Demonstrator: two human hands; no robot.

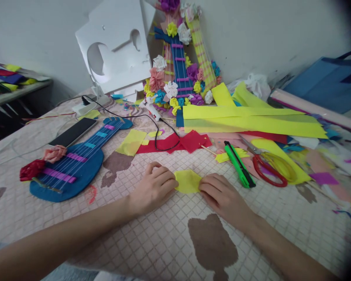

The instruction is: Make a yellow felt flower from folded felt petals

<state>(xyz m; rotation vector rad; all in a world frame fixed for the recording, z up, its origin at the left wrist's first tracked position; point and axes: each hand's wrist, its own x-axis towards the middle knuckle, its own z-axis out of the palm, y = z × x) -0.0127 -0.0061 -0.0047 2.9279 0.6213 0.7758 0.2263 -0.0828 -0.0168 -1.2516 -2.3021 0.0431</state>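
A small piece of yellow crepe paper (188,181) is stretched between my hands, just above or on the quilted tablecloth. My left hand (155,186) pinches its left edge, fingers curled. At the opposite edge, my right hand (220,195) has its fingers closed on the paper. The fingertips of both hands are partly hidden. To the right of my right hand lies a green utility knife (239,164), and past it a pair of red-handled scissors (269,169). Red paper pieces (175,143) and a yellow square (131,142) lie beyond my hands.
A blue paper guitar (76,164) with paper roses lies at left, beside a phone (73,132). Behind are a white glue gun (151,108) with its black cord, flower-covered guitars (179,70), white foam (117,50) and long yellow paper strips (251,119). Paper scraps crowd the right.
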